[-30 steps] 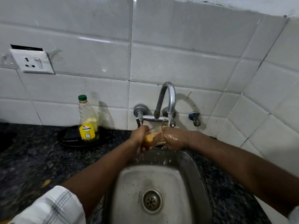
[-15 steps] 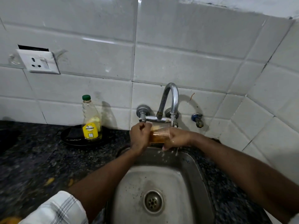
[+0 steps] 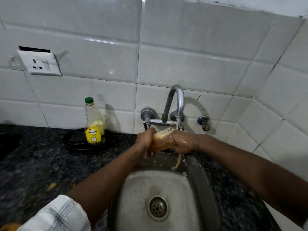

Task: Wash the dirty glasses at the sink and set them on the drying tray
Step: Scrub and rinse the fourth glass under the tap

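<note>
A clear glass (image 3: 162,140) smeared with yellow-orange residue lies tilted on its side under the chrome tap (image 3: 176,104), over the back of the steel sink (image 3: 196,185). My left hand (image 3: 146,140) grips its base end. My right hand (image 3: 182,142) is at its open rim, wet, fingers partly hidden by the glass. Water runs from the spout onto the rim. A yellowish stream (image 3: 177,162) pours off below my right hand into the sink.
A dish-soap bottle (image 3: 94,124) with green cap stands on a black plate (image 3: 71,142) with a dark sponge, left of the tap. Dark granite counter (image 3: 41,164) surrounds the sink. A small side valve (image 3: 204,123) and a wall socket (image 3: 40,64) sit on the tiles. The drain (image 3: 157,207) lies in the basin.
The glass has tipped from nearly upright onto its side, and yellowish liquid now spills from it into the sink. Both hands stay on it under the tap.
</note>
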A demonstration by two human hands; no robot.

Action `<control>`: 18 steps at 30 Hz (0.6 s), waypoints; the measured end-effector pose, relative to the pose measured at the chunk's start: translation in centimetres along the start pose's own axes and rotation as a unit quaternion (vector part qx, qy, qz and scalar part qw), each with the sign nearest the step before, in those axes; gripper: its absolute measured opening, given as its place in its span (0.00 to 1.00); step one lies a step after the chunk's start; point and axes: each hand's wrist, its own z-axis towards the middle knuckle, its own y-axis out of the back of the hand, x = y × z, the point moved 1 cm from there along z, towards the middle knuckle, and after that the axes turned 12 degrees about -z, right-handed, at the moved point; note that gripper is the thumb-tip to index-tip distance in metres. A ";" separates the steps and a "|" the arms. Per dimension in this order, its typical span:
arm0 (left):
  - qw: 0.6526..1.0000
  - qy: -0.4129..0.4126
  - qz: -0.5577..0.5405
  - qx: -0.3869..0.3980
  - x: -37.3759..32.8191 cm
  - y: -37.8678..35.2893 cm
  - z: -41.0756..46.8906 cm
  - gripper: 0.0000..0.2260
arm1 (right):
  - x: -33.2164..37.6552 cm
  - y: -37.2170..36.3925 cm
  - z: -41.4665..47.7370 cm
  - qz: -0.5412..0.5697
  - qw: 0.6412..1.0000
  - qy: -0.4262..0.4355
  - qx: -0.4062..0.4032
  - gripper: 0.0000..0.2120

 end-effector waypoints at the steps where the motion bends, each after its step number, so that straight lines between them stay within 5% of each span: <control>1: 0.997 0.069 -0.004 0.024 -0.3 0.0 -0.3 0.15 | 0.1 -0.3 -0.1 -0.004 1.000 -0.002 -0.006 0.18; 3: 0.999 0.032 -0.029 0.010 -0.3 0.0 -0.2 0.14 | 0.3 -0.1 -0.3 0.045 0.999 -0.028 0.002 0.21; 6: 0.971 -0.232 -0.019 -0.049 0.5 -0.3 -0.6 0.09 | -0.5 0.2 -0.3 0.153 0.984 -0.094 0.011 0.23; 8: 0.974 -0.213 0.018 -0.071 0.4 -0.5 -0.1 0.11 | -0.7 -0.3 -0.1 0.144 0.984 -0.102 0.013 0.22; 11: 0.998 -0.015 0.032 -0.042 -0.4 -0.4 -0.1 0.14 | 0.6 -0.9 -0.2 0.073 0.996 -0.053 0.003 0.28; 13: 0.999 0.036 0.024 -0.003 -0.6 -0.1 0.1 0.13 | 0.5 -1.1 -0.4 0.084 0.995 -0.047 0.019 0.31; 18: 0.964 -0.264 -0.001 -0.041 0.7 -0.1 -0.1 0.08 | -0.5 0.1 -0.2 0.117 0.989 -0.083 0.021 0.26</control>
